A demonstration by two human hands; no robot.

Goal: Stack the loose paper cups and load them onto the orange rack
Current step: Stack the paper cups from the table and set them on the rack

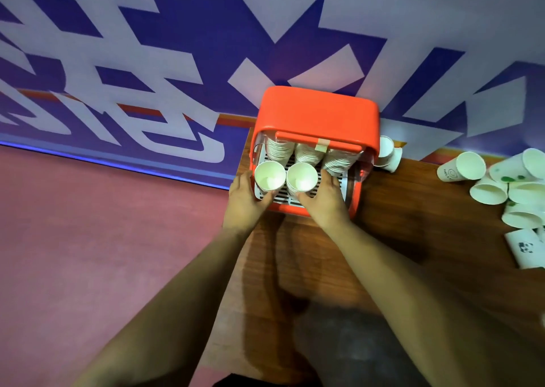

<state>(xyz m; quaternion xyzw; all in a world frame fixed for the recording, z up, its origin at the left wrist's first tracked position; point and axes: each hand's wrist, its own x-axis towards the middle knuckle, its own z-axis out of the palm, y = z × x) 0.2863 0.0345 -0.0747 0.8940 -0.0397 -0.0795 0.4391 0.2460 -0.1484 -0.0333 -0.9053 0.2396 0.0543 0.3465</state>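
Two stacks stand at the front of the orange rack (315, 109), mid-frame, left hand (244, 199) curled round the left stack (269, 177), right hand (326, 198) round the right stack (301, 178); seat both upright before letting go.

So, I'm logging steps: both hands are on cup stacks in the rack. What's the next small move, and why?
Probably let go of both. The left hand grips the left stack, the right hand the middle stack; both seem seated on the rack, and loose cups lie on the table to the right.
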